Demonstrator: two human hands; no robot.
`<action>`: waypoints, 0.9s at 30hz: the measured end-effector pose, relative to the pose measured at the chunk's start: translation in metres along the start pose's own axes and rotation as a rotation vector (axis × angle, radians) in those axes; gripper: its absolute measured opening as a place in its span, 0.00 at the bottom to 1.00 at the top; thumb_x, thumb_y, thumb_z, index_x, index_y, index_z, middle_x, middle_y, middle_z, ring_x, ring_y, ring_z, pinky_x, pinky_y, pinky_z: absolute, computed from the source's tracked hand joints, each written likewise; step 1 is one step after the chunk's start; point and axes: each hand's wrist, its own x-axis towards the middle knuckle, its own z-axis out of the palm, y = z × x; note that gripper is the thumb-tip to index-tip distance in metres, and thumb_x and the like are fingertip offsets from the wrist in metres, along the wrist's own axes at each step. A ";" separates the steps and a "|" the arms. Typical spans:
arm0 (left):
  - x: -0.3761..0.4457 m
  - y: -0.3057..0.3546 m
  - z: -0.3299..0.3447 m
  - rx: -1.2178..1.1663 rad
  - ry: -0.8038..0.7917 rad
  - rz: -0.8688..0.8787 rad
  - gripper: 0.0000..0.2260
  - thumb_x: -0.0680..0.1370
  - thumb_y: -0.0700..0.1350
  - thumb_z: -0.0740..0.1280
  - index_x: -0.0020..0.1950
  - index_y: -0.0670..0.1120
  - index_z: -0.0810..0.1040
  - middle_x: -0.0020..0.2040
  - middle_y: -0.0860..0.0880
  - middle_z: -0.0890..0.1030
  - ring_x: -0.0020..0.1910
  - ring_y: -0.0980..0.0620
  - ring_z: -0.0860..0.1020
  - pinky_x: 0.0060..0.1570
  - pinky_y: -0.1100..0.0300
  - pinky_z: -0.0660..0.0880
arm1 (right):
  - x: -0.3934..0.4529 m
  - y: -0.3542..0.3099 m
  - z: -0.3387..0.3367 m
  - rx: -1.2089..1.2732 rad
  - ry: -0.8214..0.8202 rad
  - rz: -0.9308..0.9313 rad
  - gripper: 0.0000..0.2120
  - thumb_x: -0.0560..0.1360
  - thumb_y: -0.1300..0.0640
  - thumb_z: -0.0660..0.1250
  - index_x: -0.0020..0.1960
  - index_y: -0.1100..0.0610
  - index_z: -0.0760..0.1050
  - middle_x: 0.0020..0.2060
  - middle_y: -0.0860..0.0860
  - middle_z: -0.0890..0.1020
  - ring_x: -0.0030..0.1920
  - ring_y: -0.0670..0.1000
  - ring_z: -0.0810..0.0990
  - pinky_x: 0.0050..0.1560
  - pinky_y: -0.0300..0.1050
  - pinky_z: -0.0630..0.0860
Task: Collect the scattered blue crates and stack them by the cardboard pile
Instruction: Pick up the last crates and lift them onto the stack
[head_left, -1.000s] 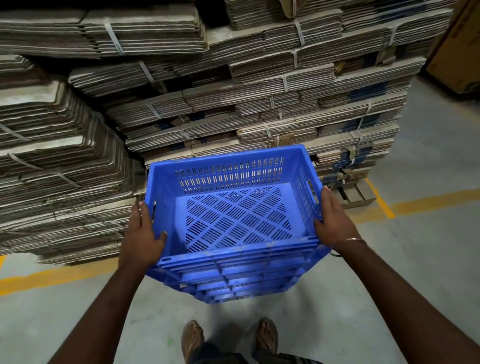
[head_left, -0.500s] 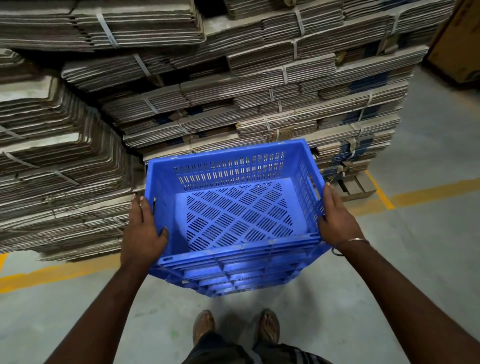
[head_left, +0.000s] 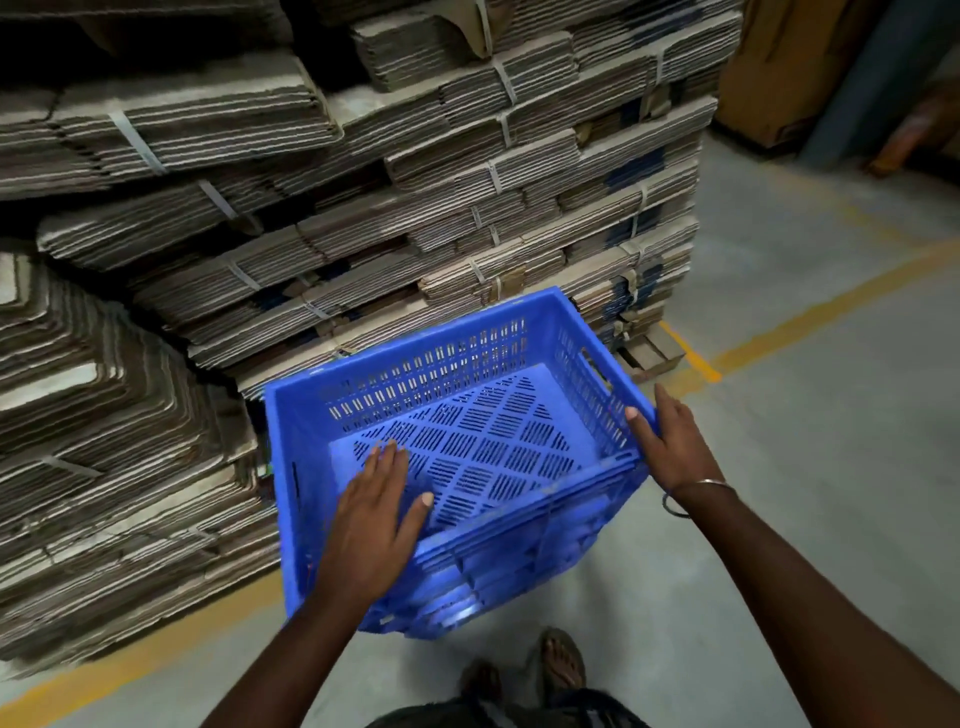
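So the top blue slotted plastic crate sits on a nested stack of the same crates on the grey concrete floor, right up against the strapped bundles of flattened brown cardboard, which is where it's meant to end up. The left hand is reaching inside with fingers straight, flat over the perforated bottom, gripping nothing. The right hand wraps the near right corner of the rim, thumb inside, fingers outside.

What worries me: the top crate looks skewed on the ones below. If the left hand pushes down before it's lined up, I'd guess it jams crooked or the whole stack tips toward the yellow floor line.
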 end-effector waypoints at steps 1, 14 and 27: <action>0.007 0.006 0.001 -0.033 -0.021 0.035 0.34 0.80 0.65 0.49 0.81 0.48 0.54 0.81 0.53 0.50 0.81 0.53 0.46 0.78 0.52 0.49 | -0.008 0.002 -0.001 0.052 0.018 0.043 0.36 0.78 0.37 0.56 0.79 0.55 0.54 0.75 0.57 0.62 0.75 0.56 0.61 0.73 0.51 0.59; 0.105 0.151 0.039 -0.207 -0.245 0.507 0.30 0.82 0.59 0.57 0.81 0.49 0.55 0.81 0.55 0.52 0.80 0.57 0.46 0.78 0.54 0.50 | -0.099 0.086 -0.112 0.180 0.257 0.349 0.31 0.75 0.34 0.61 0.72 0.49 0.68 0.69 0.51 0.74 0.68 0.50 0.72 0.66 0.46 0.66; 0.180 0.382 0.147 -0.187 -0.372 0.714 0.32 0.80 0.68 0.51 0.81 0.56 0.53 0.82 0.56 0.50 0.80 0.59 0.45 0.75 0.57 0.51 | -0.076 0.234 -0.242 -0.041 0.160 0.455 0.32 0.76 0.43 0.66 0.75 0.55 0.63 0.73 0.55 0.68 0.73 0.54 0.66 0.71 0.46 0.61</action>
